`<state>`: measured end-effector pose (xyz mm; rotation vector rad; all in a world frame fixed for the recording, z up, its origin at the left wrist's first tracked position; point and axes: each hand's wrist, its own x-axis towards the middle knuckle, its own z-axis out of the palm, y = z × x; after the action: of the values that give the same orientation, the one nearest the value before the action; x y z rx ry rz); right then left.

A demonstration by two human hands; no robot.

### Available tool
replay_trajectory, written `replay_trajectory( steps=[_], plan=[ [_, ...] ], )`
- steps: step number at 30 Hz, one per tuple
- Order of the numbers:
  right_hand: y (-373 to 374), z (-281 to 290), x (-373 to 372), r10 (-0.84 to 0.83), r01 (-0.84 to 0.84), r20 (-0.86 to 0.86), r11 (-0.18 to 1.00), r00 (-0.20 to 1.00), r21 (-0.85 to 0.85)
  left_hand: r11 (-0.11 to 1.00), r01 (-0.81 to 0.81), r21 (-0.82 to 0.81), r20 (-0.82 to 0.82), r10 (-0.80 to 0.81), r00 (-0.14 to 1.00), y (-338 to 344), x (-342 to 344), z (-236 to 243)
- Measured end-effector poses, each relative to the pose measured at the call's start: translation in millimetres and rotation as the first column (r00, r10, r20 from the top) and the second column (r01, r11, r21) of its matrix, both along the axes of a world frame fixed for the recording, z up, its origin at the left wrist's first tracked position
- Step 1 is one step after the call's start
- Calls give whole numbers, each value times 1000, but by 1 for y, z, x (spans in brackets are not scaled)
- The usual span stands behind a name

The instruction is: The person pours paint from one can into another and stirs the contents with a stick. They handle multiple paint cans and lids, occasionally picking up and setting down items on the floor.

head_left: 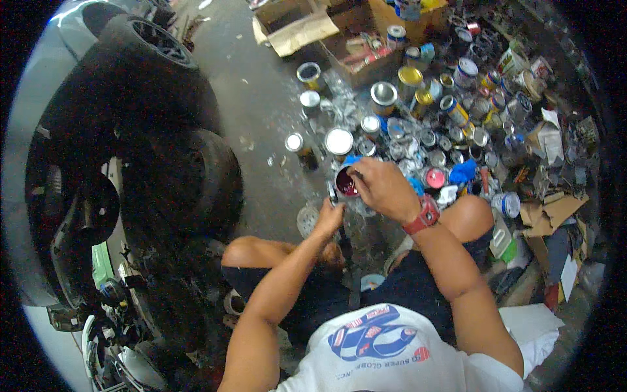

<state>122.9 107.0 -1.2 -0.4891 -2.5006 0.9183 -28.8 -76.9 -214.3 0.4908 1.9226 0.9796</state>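
My right hand [382, 186] pinches a small dark stick over a can [346, 184] with dark red paint inside and blue at its rim. My left hand [328, 217] is closed on a narrow silver-and-dark tool [332, 193], just left of that can and below it in the view. A pale, perforated disc [308, 221] lies beside my left hand. A white-lidded can [339, 140] stands just beyond the paint can, and an open can of pink paint [435, 177] is to the right, near crumpled blue material [462, 171].
Many cans [384, 97] and crumpled wrappings crowd the floor [241, 117] ahead and right. Cardboard boxes [294, 29] sit farther back, torn cardboard [548, 215] lies at the right. A car wheel [157, 42], a loose tyre [209, 176] and jumbled parts line the left.
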Motion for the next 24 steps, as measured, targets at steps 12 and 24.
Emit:
replay_trajectory(
  steps=[12, 24],
  plan=[
    [1, -6, 2, 11, -1, 81, 991, 997, -131, 999, -21, -26, -46, 20, 999, 6, 5, -6],
    [2, 0, 7, 9, -1, 81, 995, 997, -95, 989, 82, -120, -75, -91, 993, 11, 9, 38]
  ],
)
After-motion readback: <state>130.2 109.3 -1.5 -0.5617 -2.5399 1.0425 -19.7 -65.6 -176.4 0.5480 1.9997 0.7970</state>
